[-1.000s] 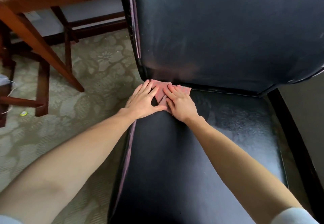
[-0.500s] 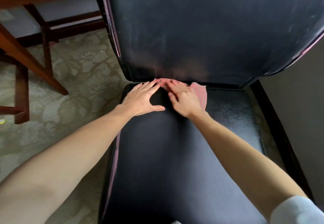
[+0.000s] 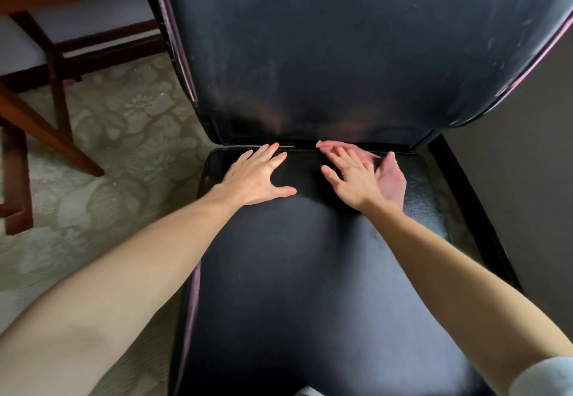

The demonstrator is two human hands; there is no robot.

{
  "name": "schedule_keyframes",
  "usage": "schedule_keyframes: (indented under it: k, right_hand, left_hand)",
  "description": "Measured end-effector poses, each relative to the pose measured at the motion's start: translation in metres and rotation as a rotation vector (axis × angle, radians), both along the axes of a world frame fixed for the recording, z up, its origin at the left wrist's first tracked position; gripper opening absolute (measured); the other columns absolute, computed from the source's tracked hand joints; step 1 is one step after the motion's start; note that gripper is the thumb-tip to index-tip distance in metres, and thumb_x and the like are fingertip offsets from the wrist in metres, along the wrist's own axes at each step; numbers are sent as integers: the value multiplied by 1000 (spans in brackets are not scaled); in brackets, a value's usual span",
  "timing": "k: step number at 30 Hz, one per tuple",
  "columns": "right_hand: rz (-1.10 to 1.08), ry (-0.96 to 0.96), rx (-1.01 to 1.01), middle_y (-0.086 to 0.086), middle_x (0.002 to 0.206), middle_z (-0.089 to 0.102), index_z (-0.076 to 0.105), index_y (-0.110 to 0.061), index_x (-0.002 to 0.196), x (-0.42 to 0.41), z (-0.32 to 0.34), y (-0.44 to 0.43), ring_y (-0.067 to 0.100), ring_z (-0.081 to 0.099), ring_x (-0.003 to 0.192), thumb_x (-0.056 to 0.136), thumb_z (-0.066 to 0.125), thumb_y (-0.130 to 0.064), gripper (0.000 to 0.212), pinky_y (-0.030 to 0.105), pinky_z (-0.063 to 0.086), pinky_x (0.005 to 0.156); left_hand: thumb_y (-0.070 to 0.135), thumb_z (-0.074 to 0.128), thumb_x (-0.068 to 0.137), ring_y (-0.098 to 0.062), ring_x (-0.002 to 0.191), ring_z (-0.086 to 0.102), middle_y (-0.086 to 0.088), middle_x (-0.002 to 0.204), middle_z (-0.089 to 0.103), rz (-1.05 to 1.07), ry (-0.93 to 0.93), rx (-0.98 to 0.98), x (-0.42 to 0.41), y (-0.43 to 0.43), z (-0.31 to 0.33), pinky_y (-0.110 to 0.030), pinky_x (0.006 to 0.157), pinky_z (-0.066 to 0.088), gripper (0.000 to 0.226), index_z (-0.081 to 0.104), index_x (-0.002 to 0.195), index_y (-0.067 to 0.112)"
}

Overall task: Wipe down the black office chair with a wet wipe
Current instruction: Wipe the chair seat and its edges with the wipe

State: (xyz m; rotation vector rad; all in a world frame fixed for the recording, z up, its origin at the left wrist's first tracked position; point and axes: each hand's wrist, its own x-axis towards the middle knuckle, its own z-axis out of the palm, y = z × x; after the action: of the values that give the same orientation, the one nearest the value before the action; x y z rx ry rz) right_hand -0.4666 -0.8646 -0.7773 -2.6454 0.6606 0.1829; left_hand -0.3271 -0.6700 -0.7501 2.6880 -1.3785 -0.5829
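Observation:
The black office chair (image 3: 310, 287) fills the middle of the head view, its seat toward me and its backrest (image 3: 341, 54) rising behind. A pinkish wet wipe (image 3: 392, 178) lies at the back of the seat near the seam, partly motion-blurred. My right hand (image 3: 353, 175) lies flat on the wipe with fingers spread, pressing it against the seat. My left hand (image 3: 257, 172) rests flat and open on the bare seat to the left, apart from the wipe.
Dark wooden furniture legs (image 3: 59, 85) stand on the patterned carpet (image 3: 124, 147) to the left. A grey wall (image 3: 527, 178) runs close along the chair's right side.
My hands were together on the wipe at the seat's back left. The right hand has slid the wipe rightward along the seam, and the left hand has come off it.

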Motion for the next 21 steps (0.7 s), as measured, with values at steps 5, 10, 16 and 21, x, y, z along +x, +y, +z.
schedule_keyframes:
  k: [5,10,16,21]
  right_hand:
    - [40,-79,21,-11,160,27,28,-31,154,40,3,40,17,18,147,105,30,-43,50,42,16,112]
    - [-8,-47,51,-13,162,23,30,-34,153,21,-4,17,9,13,150,107,24,-44,48,39,14,116]
    - [-175,-62,-72,-10,160,28,34,-34,151,-35,-10,-35,10,18,149,105,23,-45,48,39,20,117]
    - [-187,-86,-100,-8,148,38,41,-34,144,-4,-10,-3,13,23,144,103,29,-46,44,42,18,113]
  left_hand:
    - [78,40,85,-9,151,1,4,165,6,26,-2,7,5,8,-2,-34,123,5,90,19,156,28]
    - [81,34,85,-14,152,-1,1,166,5,16,-9,43,0,-2,-4,-41,123,5,84,15,155,39]
    - [82,32,84,-23,151,4,-3,165,10,-2,-79,67,-6,-14,-7,-50,121,10,84,18,154,39]
    - [81,35,84,-21,149,6,-3,162,17,28,-72,76,-6,-18,-7,-53,120,12,82,23,154,38]
